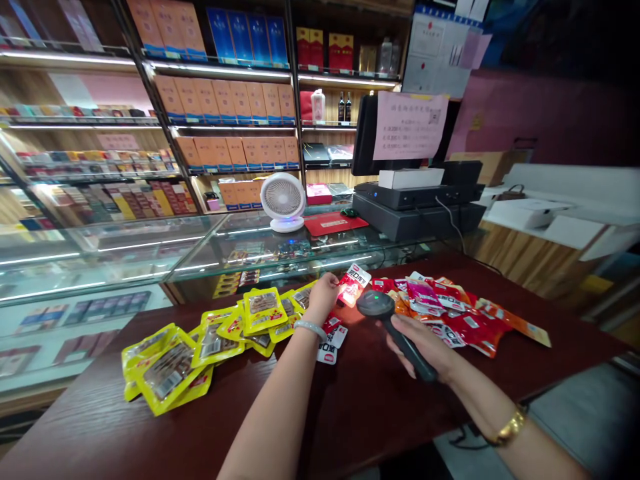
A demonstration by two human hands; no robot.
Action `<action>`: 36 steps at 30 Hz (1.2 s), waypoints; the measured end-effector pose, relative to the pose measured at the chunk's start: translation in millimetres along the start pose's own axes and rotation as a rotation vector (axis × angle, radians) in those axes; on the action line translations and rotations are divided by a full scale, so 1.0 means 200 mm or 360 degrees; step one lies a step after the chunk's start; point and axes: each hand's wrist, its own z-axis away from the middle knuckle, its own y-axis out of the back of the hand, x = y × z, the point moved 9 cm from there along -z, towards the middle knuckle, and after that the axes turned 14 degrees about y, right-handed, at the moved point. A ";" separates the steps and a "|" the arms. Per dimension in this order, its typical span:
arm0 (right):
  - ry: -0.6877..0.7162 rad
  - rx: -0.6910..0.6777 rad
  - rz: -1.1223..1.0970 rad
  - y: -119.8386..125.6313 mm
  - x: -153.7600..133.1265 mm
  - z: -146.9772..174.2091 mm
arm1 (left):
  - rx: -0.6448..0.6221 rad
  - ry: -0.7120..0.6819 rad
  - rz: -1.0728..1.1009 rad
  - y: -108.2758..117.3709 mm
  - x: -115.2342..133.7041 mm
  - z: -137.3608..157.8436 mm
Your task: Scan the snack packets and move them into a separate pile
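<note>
My right hand (pixel 420 343) is wrapped round the handle of a black barcode scanner (pixel 377 305), which shows a small green light on top. Its beam falls on a red and white snack packet (pixel 354 285), tilted up just left of the scanner head. That packet is pinched by one edge in my left hand (pixel 324 293). Below my left wrist, more red and white packets (pixel 327 351) lie partly hidden by the arm. Yellow snack packets (pixel 210 339) are spread in an overlapping row on the left. On the right sits a heap of red, pink and orange packets (pixel 450 307).
The dark red wooden counter (pixel 225 413) meets a glass display case (pixel 200 247) behind it. A white fan (pixel 283 200) and a red mat (pixel 335 223) rest on the glass. A monitor (pixel 365 137) stands over a black cash drawer (pixel 415 220). Shelves of boxes (pixel 230 99) line the back.
</note>
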 end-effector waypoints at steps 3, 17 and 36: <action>0.0008 0.0017 -0.0017 0.02 0.01 0.01 | -0.0042 0.0014 0.0033 0.00 0.00 0.01; -0.0033 0.0237 -0.0220 0.07 0.15 0.21 | -0.1119 -0.0416 0.0337 -0.47 0.24 0.32; -0.0091 0.0025 -0.0219 -0.11 0.17 0.13 | -0.0001 -0.0027 -0.1283 0.31 -0.05 0.03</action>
